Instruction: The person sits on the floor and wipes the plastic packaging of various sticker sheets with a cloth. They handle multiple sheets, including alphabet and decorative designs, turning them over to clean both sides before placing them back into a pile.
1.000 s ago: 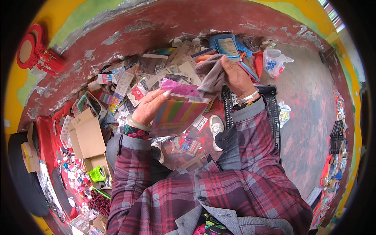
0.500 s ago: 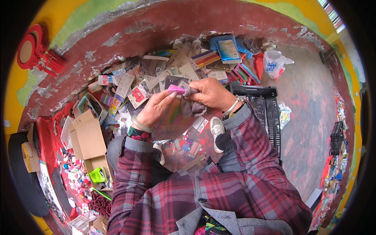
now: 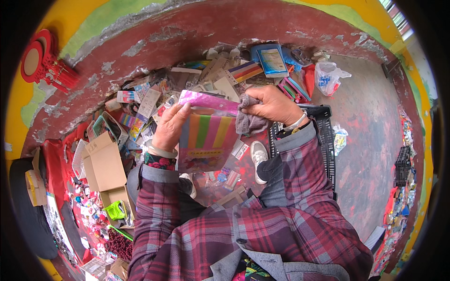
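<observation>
My left hand (image 3: 169, 129) grips the left side of a flat packet with coloured stripes (image 3: 208, 145), which hangs in front of me. Its pink-purple top flap (image 3: 208, 101) stands spread across between my two hands. In my right hand (image 3: 275, 107) is a bunched grey cloth (image 3: 251, 119), pressed against the right end of the flap. The right fingertips are partly hidden by the cloth. Below the packet, my shoes (image 3: 258, 161) and small loose packets show on the floor.
A heap of packets and stationery (image 3: 220, 75) lies along the wall. To the right stands a black plastic crate (image 3: 324, 140), with a white plastic bag (image 3: 328, 77) beyond it. At left are an open cardboard box (image 3: 105, 161) and a green basket (image 3: 99, 125).
My hands have moved apart, and the pink flap now stretches between them. The striped packet has turned to face me more fully. The cloth has shifted right with my right hand.
</observation>
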Tool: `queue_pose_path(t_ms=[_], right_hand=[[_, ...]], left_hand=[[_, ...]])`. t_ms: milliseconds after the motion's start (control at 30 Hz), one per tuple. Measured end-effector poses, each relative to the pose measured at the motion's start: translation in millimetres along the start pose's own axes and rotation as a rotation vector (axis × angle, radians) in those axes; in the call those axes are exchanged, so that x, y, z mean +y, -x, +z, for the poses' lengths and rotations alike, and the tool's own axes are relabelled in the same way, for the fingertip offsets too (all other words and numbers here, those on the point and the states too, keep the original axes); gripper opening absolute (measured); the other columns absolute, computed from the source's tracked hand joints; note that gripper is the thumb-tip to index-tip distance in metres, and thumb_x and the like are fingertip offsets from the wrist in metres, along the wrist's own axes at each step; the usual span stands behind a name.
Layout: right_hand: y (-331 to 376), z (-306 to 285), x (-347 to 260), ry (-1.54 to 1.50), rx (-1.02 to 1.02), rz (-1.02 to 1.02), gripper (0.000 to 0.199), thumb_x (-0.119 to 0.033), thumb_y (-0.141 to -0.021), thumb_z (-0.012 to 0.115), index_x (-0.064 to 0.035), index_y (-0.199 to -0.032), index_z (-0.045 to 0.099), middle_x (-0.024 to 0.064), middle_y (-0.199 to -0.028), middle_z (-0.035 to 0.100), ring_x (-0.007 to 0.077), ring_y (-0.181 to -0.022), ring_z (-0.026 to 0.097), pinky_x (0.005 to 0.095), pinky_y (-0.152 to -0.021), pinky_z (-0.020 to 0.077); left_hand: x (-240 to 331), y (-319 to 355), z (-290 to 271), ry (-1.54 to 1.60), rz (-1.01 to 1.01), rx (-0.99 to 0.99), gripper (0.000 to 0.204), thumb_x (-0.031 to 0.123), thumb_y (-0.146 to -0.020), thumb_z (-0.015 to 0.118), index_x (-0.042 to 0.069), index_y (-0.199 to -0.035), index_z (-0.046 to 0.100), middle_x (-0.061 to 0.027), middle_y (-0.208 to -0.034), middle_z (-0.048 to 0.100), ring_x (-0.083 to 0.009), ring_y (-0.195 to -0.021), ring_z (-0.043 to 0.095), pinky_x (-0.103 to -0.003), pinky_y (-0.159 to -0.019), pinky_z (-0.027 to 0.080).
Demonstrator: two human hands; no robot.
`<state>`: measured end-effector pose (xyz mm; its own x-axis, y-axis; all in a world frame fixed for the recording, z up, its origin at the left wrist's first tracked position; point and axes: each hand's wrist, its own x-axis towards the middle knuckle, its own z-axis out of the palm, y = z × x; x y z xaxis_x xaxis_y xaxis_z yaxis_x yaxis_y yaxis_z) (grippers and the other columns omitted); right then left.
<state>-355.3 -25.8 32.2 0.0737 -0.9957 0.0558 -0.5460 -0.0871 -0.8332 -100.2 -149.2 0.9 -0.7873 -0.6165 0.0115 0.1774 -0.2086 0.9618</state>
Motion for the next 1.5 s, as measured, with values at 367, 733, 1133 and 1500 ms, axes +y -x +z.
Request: queue_pose_path(t_ms=[367, 733, 1133, 1500], right_hand=[[7.8, -15.3, 10.7, -0.088, 0.185, 0.002, 0.015, -0.012, -0.08, 0.066, -0.0002, -0.089, 0.063, 0.0068, -0.075, 0.064, 0.0087, -0.071, 0.055, 0.0266, -0.066, 0.0448], [7.5, -13.1, 16.0, -1.014, 0.287, 0.083, 0.045, -0.038, -0.096, 0.048, 0.0028, -0.114, 0.055, 0.0084, -0.109, 0.061, 0.0157, -0.1, 0.058, 0.0283, -0.089, 0.0452], [-12.1, 43.4, -13.3, -0.988, 0.211, 0.204, 0.033, -0.013, -0.083, 0.068, -0.0004, -0.112, 0.057, 0.0054, -0.097, 0.064, 0.0117, -0.086, 0.061, 0.027, -0.074, 0.051], [-12.8, 28.8, 11.6, -0.863, 0.395, 0.264, 0.019, -0.009, -0.08, 0.069, 0.0, -0.096, 0.064, 0.0084, -0.088, 0.067, 0.0154, -0.077, 0.064, 0.0292, -0.069, 0.0532]], left_hand=[[-10.7, -2.0, -18.9, 0.081, -0.023, 0.141, 0.033, 0.029, -0.097, 0.048, 0.0, -0.11, 0.057, -0.0065, -0.096, 0.064, -0.0123, -0.081, 0.06, -0.024, -0.07, 0.048], [-10.2, -8.7, -26.1, 0.665, 0.036, 0.108, 0.036, 0.031, -0.098, 0.044, 0.004, -0.12, 0.052, -0.0131, -0.114, 0.061, -0.0251, -0.101, 0.061, -0.038, -0.089, 0.049], [-17.7, -10.0, -4.0, 0.386, -0.022, 0.231, 0.039, 0.035, -0.097, 0.046, 0.002, -0.117, 0.053, -0.0112, -0.103, 0.065, -0.0204, -0.088, 0.065, -0.031, -0.076, 0.053], [-10.2, -14.6, -8.4, 0.41, 0.146, 0.218, 0.041, 0.035, -0.098, 0.042, 0.002, -0.122, 0.051, -0.0125, -0.114, 0.061, -0.0227, -0.099, 0.062, -0.035, -0.087, 0.05]])
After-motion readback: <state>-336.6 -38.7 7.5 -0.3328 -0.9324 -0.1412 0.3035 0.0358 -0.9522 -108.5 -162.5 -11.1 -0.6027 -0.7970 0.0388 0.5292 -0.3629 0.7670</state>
